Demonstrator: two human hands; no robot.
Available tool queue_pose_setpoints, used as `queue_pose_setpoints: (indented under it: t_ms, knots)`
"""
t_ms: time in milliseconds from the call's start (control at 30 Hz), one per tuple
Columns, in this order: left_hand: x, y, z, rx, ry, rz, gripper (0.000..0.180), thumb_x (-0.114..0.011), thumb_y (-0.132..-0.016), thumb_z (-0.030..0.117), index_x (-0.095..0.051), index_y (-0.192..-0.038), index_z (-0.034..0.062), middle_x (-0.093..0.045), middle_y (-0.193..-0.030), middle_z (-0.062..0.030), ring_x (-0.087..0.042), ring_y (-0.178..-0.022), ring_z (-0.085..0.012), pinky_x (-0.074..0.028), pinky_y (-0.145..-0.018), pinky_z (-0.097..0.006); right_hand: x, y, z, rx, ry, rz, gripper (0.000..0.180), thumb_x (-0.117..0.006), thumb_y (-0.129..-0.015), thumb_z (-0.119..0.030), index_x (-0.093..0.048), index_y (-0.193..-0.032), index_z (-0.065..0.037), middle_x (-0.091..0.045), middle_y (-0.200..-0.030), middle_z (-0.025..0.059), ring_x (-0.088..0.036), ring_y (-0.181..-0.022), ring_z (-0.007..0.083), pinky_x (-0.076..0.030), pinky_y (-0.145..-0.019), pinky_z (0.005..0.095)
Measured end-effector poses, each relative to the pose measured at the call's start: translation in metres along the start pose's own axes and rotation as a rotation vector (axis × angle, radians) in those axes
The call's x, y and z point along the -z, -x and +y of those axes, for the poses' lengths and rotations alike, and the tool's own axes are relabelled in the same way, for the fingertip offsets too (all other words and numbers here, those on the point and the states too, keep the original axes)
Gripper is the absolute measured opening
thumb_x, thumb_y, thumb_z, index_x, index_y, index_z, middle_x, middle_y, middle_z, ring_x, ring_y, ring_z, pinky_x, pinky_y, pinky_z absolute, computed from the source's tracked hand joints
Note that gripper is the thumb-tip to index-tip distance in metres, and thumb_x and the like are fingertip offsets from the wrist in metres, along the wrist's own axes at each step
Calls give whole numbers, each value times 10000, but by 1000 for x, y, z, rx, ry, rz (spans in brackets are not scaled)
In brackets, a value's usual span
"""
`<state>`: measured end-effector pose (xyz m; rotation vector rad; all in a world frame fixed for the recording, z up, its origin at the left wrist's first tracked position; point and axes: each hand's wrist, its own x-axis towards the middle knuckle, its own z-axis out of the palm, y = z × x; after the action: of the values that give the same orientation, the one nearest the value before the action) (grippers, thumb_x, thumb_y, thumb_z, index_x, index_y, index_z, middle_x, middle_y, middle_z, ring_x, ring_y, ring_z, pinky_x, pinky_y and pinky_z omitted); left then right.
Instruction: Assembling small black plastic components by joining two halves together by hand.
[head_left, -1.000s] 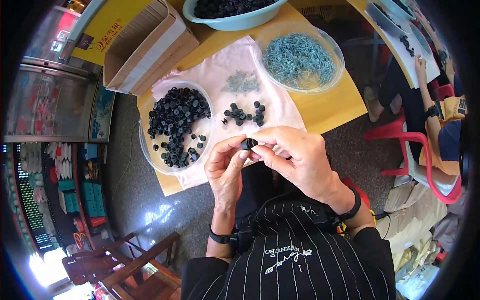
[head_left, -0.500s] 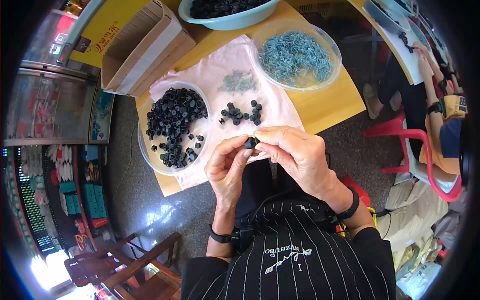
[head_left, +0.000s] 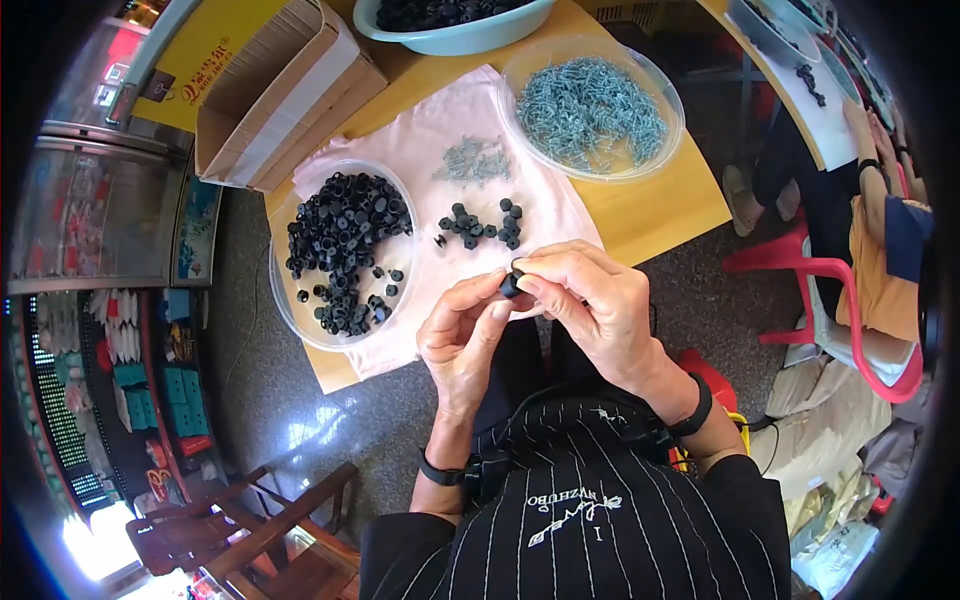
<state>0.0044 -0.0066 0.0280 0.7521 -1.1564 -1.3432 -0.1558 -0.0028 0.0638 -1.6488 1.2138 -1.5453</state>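
Yellow rectangular counter [head_left: 680,215] | round clear plastic tub [head_left: 285,312]: corrals loose black pieces [head_left: 345,215], likely for easy reach | right hand [head_left: 592,305], left hand [head_left: 460,335]: fingertips together pinch small black plastic piece [head_left: 510,287] near counter's edge, presumably for fine control

The desk [head_left: 682,208] is a yellowish wood top, bare mostly at its right corner and along a strip at the near left. A pale pink cloth [head_left: 562,222] covers its middle. On the cloth lie a small heap of screws [head_left: 474,160] and, nearer, a loose cluster of black caps [head_left: 468,226]. A clear tub [head_left: 404,262] of black parts overlaps the cloth's left side; another tub [head_left: 575,167], with metal screws, overlaps its right. An open carton [head_left: 292,105] stands far left, beside a pale blue basin [head_left: 465,42].
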Motion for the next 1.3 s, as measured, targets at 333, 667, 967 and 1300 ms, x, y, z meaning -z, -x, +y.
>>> queue_pose_setpoints:
  t_ms: [333,667,967,1300]
  knots:
    - [-7,-3,8,31,194,53,188,-634,-876,-67,-640,-1060,-29,-654,-1089,-146,-651,-967,-197,-547,-879,-323,0,-4,-2,143,161,-54,241,-719,-752,8,-656,-985,12,-651,-935,119,-645,-829,247,-541,-699,313]
    - [-3,0,3,148,250,100,174,-670,-857,-52,-664,-1023,1,-676,-1054,-113,-646,-980,-169,-521,-894,-308,-4,-2,10,228,301,-74,332,-753,-667,31,-651,-983,13,-642,-954,110,-640,-818,249,-544,-684,320]
    - [-12,-1,-6,219,315,195,134,-673,-867,-30,-669,-993,15,-677,-1047,-93,-636,-960,-143,-515,-876,-298,-12,0,19,308,324,-27,325,-754,-662,38,-641,-966,23,-631,-915,122,-633,-796,257,-533,-673,321]
    - [24,-32,22,-353,-1241,124,246,-748,-788,55,-709,-1031,63,-630,-1169,-108,-569,-1117,-293,-446,-915,-383,10,-78,23,67,284,-24,160,-716,-811,-84,-666,-956,-39,-641,-847,87,-589,-645,182,-483,-579,295]
